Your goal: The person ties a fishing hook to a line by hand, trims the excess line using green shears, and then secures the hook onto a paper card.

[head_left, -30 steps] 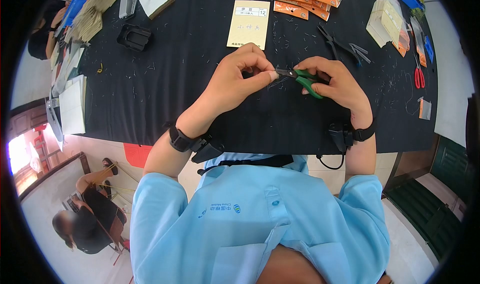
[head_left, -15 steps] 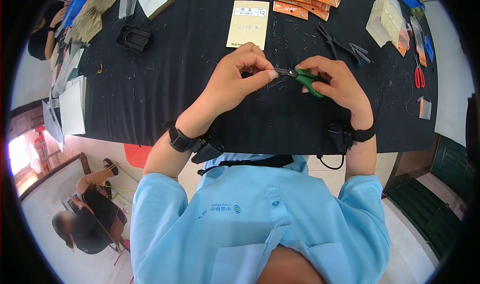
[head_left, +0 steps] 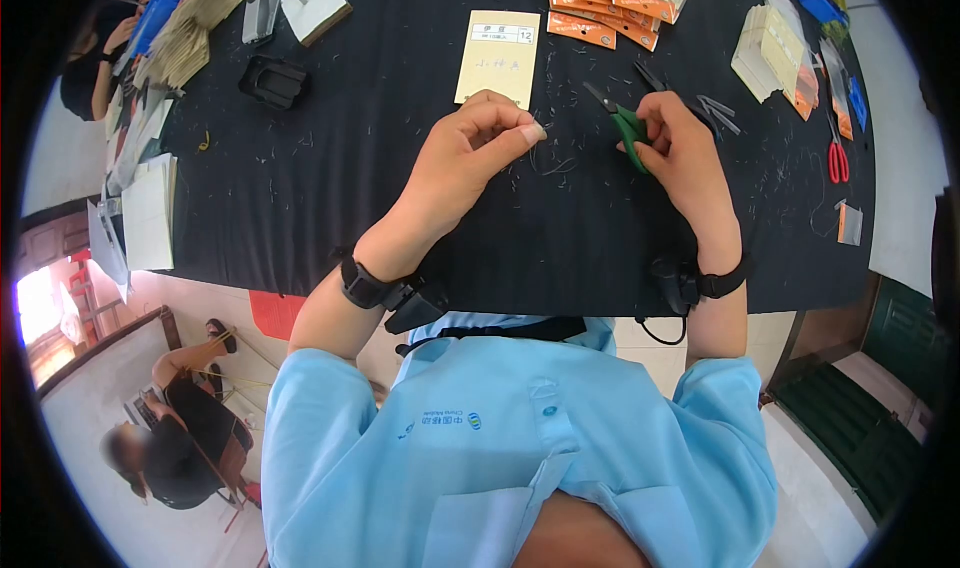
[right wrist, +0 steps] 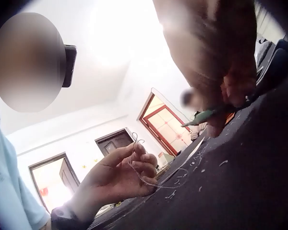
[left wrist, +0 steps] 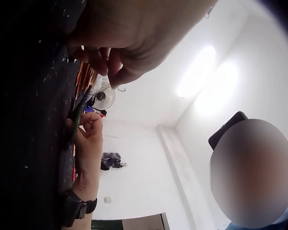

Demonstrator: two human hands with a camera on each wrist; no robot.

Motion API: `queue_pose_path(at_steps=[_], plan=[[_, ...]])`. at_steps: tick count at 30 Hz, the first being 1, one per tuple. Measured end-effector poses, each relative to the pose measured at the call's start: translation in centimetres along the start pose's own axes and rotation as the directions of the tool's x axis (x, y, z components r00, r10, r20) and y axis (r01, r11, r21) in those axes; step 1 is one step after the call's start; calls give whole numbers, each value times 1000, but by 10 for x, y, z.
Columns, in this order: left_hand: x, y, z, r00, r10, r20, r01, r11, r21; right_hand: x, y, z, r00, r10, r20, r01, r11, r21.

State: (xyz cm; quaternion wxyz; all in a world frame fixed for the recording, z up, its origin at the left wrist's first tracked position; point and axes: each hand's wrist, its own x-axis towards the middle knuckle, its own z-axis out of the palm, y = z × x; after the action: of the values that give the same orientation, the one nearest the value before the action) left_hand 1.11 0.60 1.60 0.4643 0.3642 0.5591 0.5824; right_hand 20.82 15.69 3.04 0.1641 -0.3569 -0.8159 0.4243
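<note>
In the head view, my left hand (head_left: pixel 463 163) pinches a thin clear line (head_left: pixel 556 165) between thumb and forefinger. The line's loose loop trails to the right over the black cloth, and a curl of it (right wrist: pixel 136 140) stands above the fingertips in the right wrist view. A tiny hook-shaped piece (left wrist: pixel 122 88) shows by the left thumb in the left wrist view. My right hand (head_left: pixel 684 156) holds small green-handled scissors (head_left: pixel 627 128), fingers curled round the handles. Their dark blades point up and left, apart from the left hand. A cream paper packet (head_left: pixel 498 56) lies just beyond the left hand.
Short line clippings dot the black cloth (head_left: pixel 350 178). Orange packets (head_left: pixel 625 13) are piled at the back, with dark pliers (head_left: pixel 650 76) just beyond the right hand. Red-handled scissors (head_left: pixel 838 162) lie at right, a black tray (head_left: pixel 273 81) at left.
The scissors' blades were at the left fingertips; my right hand has drawn them away to the right and up. My left hand has shifted slightly left and still pinches the line.
</note>
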Motion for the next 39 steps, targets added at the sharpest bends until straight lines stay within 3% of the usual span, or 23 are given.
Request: queue_pose_path(at_steps=[2,4,5,9,10,15,23,26,28,32,34,39], plan=[[1,-2,0,1000,-24,6,24,999,-31,1,3,0,997,-39,68,48,989,-143],[0,-3,0,995,-90,50,99,972,-211,2,5,-1,993,-76,88,90,983,-162],[0,-3,-1,995,-89,51,98,973,-211,2,7,-1,987,-114,111,133,974,-181],[-2,-3,1,990,-118,73,135,943,-304,2,8,0,978,-159,136,179,972,-155],[-2,-3,3,992,-109,69,126,939,-321,1,3,0,980,-184,78,190,979,-77],[-6,1,8,992,-82,98,107,952,-286,-1,-37,12,943,-332,3,326,930,167],[-6,1,6,994,-38,100,58,976,-210,11,-53,22,930,-329,162,301,937,177],[-6,1,8,998,-20,58,29,986,-162,16,-51,24,942,-291,167,263,949,173],[-4,-4,8,995,100,18,-97,989,-108,20,-49,26,960,-179,214,121,958,258],[-4,-2,8,993,112,-34,-113,993,-27,26,-43,29,961,-119,248,31,943,332],[-4,-3,8,973,219,-73,-206,966,155,27,-42,30,959,-95,268,5,948,317],[-5,-1,8,976,202,-78,-183,962,203,28,-34,34,950,-2,312,-127,912,391]])
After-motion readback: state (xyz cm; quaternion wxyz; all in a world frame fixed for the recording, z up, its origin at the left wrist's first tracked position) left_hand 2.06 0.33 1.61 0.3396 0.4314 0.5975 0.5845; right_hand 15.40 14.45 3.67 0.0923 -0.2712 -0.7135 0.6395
